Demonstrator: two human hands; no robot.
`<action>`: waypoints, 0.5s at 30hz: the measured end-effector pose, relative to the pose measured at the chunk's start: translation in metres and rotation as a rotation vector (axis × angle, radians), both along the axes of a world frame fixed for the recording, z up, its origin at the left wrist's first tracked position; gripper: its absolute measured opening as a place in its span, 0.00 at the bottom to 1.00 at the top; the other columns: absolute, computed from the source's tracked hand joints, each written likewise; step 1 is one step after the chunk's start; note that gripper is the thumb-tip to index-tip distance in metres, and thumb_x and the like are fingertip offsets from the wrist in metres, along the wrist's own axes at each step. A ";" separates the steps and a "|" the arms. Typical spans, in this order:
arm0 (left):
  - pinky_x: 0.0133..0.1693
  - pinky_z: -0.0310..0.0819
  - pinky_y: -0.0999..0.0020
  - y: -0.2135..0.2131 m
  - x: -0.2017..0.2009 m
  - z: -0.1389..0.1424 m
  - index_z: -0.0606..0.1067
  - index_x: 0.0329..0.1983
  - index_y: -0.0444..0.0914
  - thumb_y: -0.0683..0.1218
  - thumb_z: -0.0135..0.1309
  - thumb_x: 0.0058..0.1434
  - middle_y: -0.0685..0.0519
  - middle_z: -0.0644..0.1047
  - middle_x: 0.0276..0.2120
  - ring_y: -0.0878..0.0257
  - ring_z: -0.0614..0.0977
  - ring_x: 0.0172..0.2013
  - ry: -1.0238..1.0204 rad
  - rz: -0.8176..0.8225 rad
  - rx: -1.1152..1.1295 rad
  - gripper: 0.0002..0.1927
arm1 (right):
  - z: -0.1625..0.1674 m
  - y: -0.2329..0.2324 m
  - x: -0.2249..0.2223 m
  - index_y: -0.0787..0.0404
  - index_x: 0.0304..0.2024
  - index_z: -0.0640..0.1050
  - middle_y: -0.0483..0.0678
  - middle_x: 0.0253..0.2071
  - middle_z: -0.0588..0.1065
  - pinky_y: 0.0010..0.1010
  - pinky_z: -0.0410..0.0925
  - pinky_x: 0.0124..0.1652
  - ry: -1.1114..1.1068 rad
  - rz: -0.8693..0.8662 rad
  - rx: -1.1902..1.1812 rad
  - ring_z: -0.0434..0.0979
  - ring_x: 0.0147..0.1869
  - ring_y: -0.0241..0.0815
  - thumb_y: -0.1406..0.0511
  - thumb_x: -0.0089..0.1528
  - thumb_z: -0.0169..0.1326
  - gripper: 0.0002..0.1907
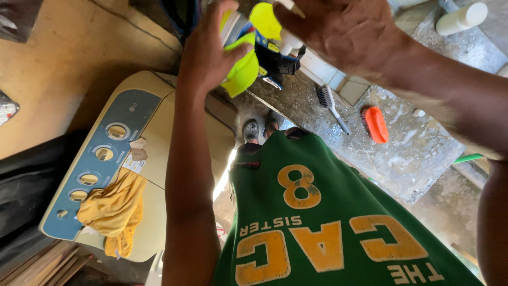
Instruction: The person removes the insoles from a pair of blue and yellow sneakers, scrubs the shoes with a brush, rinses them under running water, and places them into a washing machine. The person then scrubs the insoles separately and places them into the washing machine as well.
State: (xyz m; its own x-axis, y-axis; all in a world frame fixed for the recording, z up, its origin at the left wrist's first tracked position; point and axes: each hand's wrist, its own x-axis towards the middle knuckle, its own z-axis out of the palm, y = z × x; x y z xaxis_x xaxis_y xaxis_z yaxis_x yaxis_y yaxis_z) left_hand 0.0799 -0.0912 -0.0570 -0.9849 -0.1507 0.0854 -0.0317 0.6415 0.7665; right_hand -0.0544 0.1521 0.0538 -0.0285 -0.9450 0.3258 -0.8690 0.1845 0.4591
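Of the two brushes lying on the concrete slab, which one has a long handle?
The grey scrub brush has the long handle, with dark bristles at its upper end. The orange brush to its right is a short oval block without any handle.

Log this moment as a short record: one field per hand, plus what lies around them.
left hand: raised, gripping a neon yellow garment
right hand: raised, fingers spread over the same garment, grip unclear
left of the person: washing machine with a blue dial panel, yellow cloth draped on it
concrete slab: scrub brush, orange brush, white bottle
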 end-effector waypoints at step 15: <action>0.64 0.69 0.56 0.022 0.055 -0.001 0.64 0.69 0.40 0.44 0.70 0.62 0.45 0.72 0.64 0.47 0.74 0.65 0.044 0.121 0.096 0.37 | -0.003 0.008 0.019 0.49 0.55 0.81 0.38 0.58 0.73 0.31 0.60 0.63 0.061 0.102 0.022 0.62 0.70 0.38 0.59 0.67 0.57 0.14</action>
State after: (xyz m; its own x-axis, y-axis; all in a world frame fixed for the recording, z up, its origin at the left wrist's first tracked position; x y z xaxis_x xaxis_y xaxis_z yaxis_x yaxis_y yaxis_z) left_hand 0.1351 -0.0689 -0.0584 -0.9547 -0.2774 0.1074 -0.0692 0.5585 0.8266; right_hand -0.0353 0.1596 0.0513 0.0870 -0.9488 0.3036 -0.8532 0.0864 0.5145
